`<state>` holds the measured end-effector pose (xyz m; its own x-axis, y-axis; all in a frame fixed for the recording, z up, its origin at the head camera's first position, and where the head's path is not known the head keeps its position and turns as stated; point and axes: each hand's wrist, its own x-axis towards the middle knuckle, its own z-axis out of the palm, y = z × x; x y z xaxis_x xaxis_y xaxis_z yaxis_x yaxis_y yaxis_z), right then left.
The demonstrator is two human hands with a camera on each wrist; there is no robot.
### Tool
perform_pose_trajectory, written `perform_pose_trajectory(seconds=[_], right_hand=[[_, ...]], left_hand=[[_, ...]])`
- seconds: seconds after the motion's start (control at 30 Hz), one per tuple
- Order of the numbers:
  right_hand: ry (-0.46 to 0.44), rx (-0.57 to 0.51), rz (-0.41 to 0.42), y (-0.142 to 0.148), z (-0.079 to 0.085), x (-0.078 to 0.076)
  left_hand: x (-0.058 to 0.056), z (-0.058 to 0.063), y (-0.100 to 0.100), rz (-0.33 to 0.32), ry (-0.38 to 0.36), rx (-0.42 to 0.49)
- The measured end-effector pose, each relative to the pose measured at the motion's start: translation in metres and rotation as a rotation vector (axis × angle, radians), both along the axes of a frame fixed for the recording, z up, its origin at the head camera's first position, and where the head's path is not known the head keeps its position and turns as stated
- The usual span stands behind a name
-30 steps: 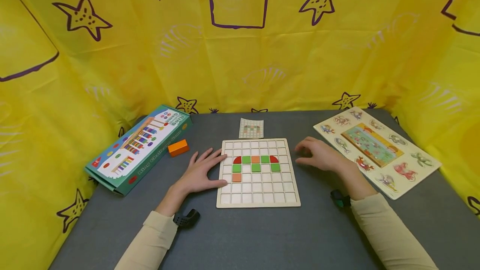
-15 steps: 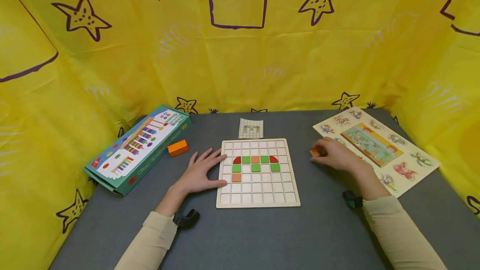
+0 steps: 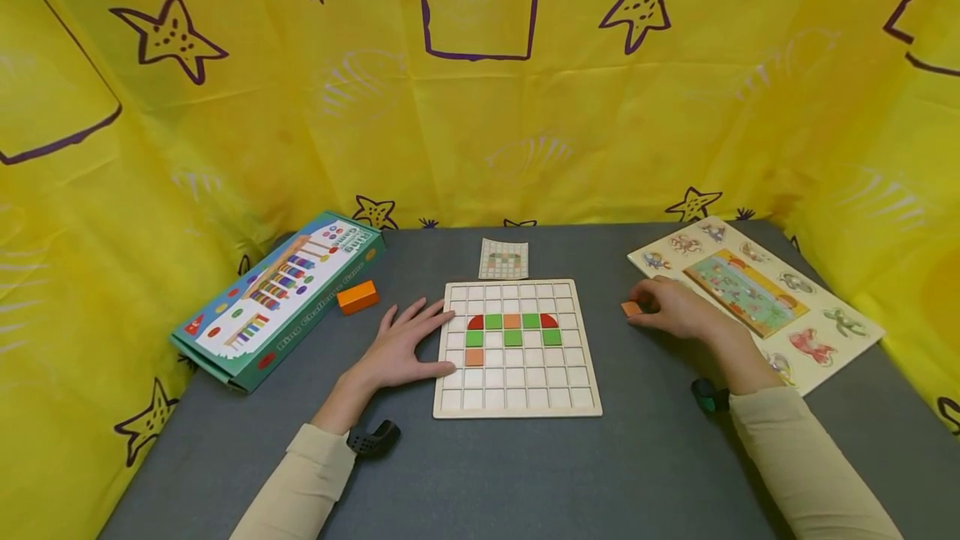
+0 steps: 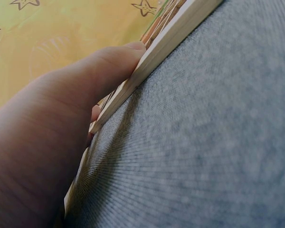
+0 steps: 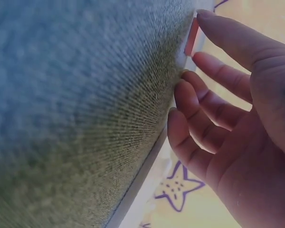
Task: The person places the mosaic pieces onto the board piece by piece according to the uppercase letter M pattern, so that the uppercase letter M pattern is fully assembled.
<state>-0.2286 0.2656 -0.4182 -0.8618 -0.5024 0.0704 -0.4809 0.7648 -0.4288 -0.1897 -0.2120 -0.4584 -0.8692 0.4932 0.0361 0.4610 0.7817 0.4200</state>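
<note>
A square wooden grid board (image 3: 517, 401) lies on the table, with red, green and orange tiles in some of its cells. My left hand (image 3: 401, 348) rests along the board's left edge, fingers spread and fairly straight. In the left wrist view the thumb (image 4: 109, 66) touches the edge of the board. Off the board to the right, my right hand (image 3: 675, 309) pinches a small orange tile (image 3: 631, 308) between thumb and index finger, low at the table. That tile (image 5: 192, 37) shows as a thin reddish edge in the right wrist view, the other fingers loosely curled.
A small pattern card (image 3: 503, 259) lies just behind the board. On the left are a game box (image 3: 277, 298) and an orange block (image 3: 357, 297). A wooden sea-animal puzzle board (image 3: 817, 332) lies partly under the right forearm.
My right hand has moved rightward, away from the board's right edge, and an orange tile now shows at its fingertips. The left hand has stayed in place.
</note>
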Motion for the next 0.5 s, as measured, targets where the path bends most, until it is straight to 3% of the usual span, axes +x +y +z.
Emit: perform_pose_trajectory(seconds=[0.27, 0.5], right_hand=[[-0.060, 0.004, 0.044, 0.0042, 0.0041, 0.0010], [-0.055, 0.010, 0.042, 0.0056, 0.0041, 0.0007]], left_hand=[[0.0020, 0.0009, 0.0014, -0.014, 0.003, 0.020], [0.0017, 0.0027, 0.0012, -0.014, 0.016, 0.025]])
